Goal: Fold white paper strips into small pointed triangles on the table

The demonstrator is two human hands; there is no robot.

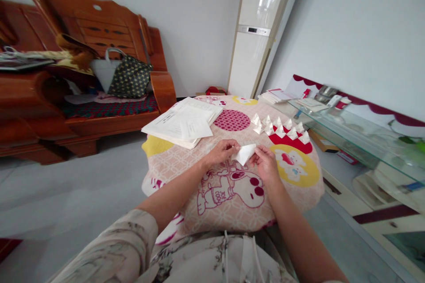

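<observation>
Between my two hands is a small piece of folded white paper (245, 154), held just above the patterned tablecloth (186, 163). My left hand (223, 151) pinches its left corner with thumb and fingertips. On the other side, my right hand (264, 162) grips the right edge the same way. Several folded white paper shapes (279, 131) with pointed tops stand in two rows at the table's right. A stack of printed white paper sheets (177, 121) lies at the back left, with smaller loose sheets on top.
To the right stands a glass-topped cabinet (358, 137) holding papers, a red-and-white cup and other items. A wooden sofa (113, 31) with a dark patterned bag (130, 77) is at the left. A tall white air conditioner (250, 57) stands behind the table.
</observation>
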